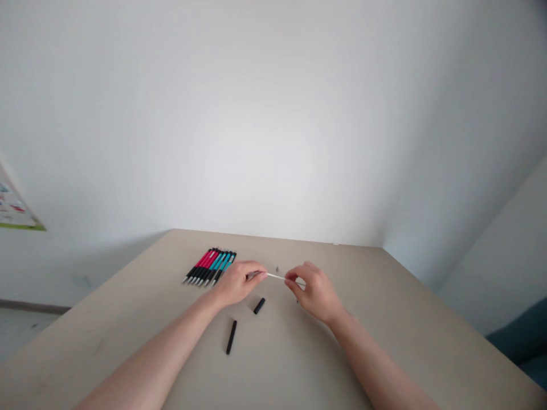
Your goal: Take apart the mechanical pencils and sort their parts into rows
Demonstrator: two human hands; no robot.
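Both my hands are over the middle of a beige table (384, 319). My left hand (236, 283) is closed in a pinch on a small grey pen tip. My right hand (314, 290) pinches the other end of a thin white refill (276, 277) that spans the gap between the hands. Below them lie a short black pen piece (258, 306) and a longer black barrel (231, 336). A tiny dark part (277, 269) rests just beyond the refill.
A row of several assembled pens (210, 266), red and teal with black grips, lies side by side to the left of my left hand. A white wall stands behind the table. A poster (15, 208) hangs at far left.
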